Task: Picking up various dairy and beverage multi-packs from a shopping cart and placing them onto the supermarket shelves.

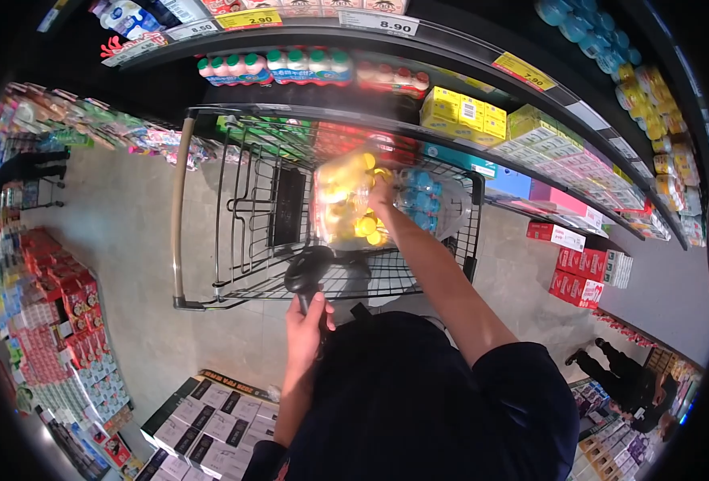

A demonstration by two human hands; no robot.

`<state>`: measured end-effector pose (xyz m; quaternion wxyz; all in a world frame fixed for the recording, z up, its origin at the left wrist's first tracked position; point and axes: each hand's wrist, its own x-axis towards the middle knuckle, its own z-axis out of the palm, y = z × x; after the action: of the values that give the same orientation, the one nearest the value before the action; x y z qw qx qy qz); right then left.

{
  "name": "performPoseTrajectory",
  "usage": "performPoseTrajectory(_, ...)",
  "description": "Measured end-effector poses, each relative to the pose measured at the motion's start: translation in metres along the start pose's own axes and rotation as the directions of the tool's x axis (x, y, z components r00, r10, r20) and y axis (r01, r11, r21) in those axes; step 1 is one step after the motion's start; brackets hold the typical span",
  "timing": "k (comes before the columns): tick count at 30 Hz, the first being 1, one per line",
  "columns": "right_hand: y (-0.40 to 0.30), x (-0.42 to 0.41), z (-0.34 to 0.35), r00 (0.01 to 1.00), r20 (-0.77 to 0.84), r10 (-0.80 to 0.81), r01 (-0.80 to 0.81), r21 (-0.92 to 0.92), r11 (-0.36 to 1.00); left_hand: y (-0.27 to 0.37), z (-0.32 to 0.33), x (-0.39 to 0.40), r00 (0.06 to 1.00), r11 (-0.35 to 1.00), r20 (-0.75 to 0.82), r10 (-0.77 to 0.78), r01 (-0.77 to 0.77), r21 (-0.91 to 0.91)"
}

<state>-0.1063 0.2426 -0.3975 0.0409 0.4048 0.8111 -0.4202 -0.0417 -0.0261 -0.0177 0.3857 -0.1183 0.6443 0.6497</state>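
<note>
In front of me stands a wire shopping cart (348,294) with a tan handle bar at its left end. A shrink-wrapped pack of yellow-capped bottles (342,198) lies in the cart, blurred. My right hand (381,189) is on the right edge of this pack, beside a wrapped pack of blue-capped bottles (419,198); its fingers are partly hidden. My left hand (309,318) grips the handle of a black handheld barcode scanner (307,267) over the near side of the cart.
Shelves of packed bottles (309,66) and yellow cartons (463,114) run along the cart's far side. Stacked boxes (216,421) stand behind me at the lower left. Red cartons (580,270) are at the right. A person (625,385) stands at the lower right, another (29,168) at the far left.
</note>
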Motion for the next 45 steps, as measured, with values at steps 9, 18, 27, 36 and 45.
performPoseTrajectory(9,-0.049,-0.055,-0.040,0.974,-0.205,-0.101,0.056,-0.214,0.975,-0.002,-0.008,0.003,1.000,1.000,-0.023,-0.005,0.005,-0.018)
performPoseTrajectory(18,-0.003,-0.141,-0.050,0.978,-0.160,-0.133,0.105,-0.172,0.980,0.004,-0.004,0.012,1.000,0.996,-0.017,-0.005,0.003,-0.087)
performPoseTrajectory(27,0.018,-0.163,-0.062,0.969,0.052,-0.240,0.243,-0.069,0.968,0.002,0.000,0.013,1.000,0.997,0.011,-0.006,0.006,-0.080)
performPoseTrajectory(36,0.034,-0.192,-0.050,0.732,0.099,-0.674,0.671,0.068,0.738,0.007,0.005,0.014,0.999,0.999,0.046,0.018,-0.017,-0.033)
performPoseTrajectory(45,-0.008,-0.177,-0.045,0.920,0.229,-0.317,0.366,-0.219,0.904,0.003,0.001,0.016,0.999,0.999,0.044,0.031,-0.029,-0.045)
